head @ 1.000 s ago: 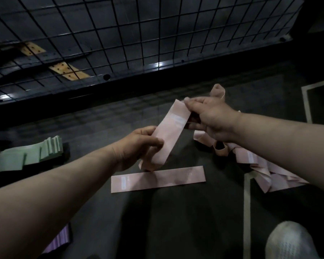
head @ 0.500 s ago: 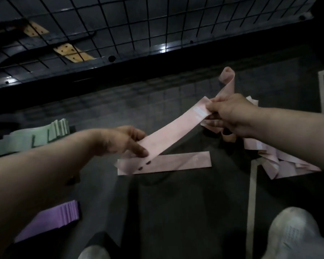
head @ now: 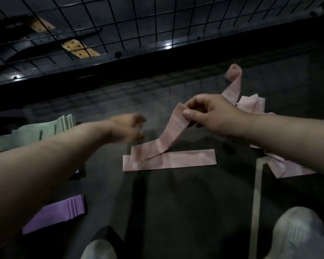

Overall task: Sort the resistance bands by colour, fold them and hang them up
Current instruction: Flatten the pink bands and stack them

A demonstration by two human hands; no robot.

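My right hand [head: 211, 116] pinches the upper end of a pink band [head: 171, 131]; the band slopes down to the left and its lower end lies on a flat pink band [head: 185, 160] on the dark floor. My left hand [head: 129, 130] is blurred, just left of the band's lower end, holding nothing that I can make out. A loose heap of pink bands [head: 251, 105] lies behind and under my right forearm. Stacked green bands [head: 36, 131] lie at the far left and stacked purple bands [head: 62, 210] at the lower left.
A black wire-grid panel [head: 157, 21] stands along the back on a dark frame. Pale tape lines [head: 257, 193] mark the floor at the right. My feet in white socks [head: 299, 234] show at the bottom edge.
My left hand has let go of the pink band's lower end, which now lies on the flat pink band. My right hand still holds the upper end.
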